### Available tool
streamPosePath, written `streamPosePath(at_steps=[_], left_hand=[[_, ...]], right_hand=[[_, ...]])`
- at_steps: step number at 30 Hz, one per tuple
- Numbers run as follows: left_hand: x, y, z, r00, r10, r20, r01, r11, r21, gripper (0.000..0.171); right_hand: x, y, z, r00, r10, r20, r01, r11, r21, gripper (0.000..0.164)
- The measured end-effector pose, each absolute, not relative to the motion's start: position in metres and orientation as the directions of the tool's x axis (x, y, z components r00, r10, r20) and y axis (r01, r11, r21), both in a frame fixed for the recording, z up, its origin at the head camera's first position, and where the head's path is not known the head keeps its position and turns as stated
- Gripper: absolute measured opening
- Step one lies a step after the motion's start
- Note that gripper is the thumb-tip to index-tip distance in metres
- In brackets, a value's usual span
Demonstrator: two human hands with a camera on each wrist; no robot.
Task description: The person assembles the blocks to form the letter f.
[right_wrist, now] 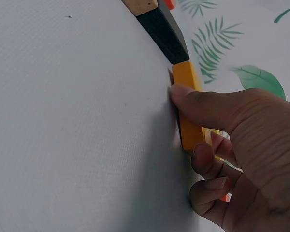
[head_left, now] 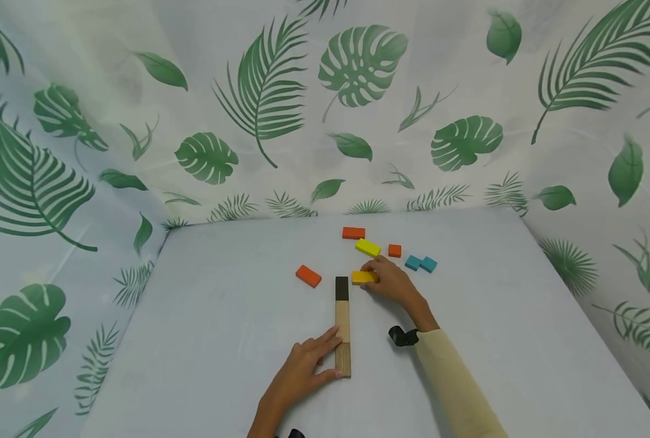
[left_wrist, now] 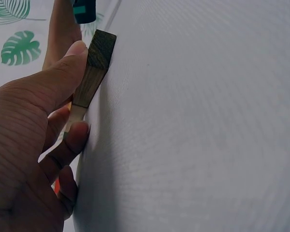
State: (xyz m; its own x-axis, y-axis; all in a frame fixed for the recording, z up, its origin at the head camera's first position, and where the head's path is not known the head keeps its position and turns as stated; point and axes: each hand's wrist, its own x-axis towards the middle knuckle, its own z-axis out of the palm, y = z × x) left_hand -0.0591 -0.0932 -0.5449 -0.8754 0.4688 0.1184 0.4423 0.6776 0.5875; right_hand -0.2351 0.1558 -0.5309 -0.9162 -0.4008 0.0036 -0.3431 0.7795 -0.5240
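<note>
My right hand (head_left: 389, 281) pinches an orange-yellow block (right_wrist: 189, 118), thumb on one side and fingertips on the other, low over the white tabletop. One end of it is right by the black block (right_wrist: 164, 31) at the far end of a straight row. Behind that in the row come a pale wooden block (head_left: 343, 320) and a brown wooden block (left_wrist: 90, 86). My left hand (head_left: 305, 365) rests along the left side of the row, thumb at the near end of the brown block and fingers beside the pale one.
An orange-red block (head_left: 308, 276) lies left of the row's far end. Farther back are another orange-red block (head_left: 353, 233), a bright yellow block (head_left: 368, 247), a small orange-red block (head_left: 394, 250) and two small blue blocks (head_left: 413, 262). A leaf-print curtain (head_left: 303, 176) borders the table.
</note>
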Motion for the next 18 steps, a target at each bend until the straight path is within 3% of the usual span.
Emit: streamPosePath(at_steps=[18], left_hand=[[-0.062, -0.0957, -0.5454, -0.872, 0.471, 0.132, 0.456, 0.688, 0.564, 0.064]], right_hand=[[-0.2282, 0.1499, -0.531, -0.909, -0.416, -0.015, -0.351, 0.786, -0.509, 0.038]])
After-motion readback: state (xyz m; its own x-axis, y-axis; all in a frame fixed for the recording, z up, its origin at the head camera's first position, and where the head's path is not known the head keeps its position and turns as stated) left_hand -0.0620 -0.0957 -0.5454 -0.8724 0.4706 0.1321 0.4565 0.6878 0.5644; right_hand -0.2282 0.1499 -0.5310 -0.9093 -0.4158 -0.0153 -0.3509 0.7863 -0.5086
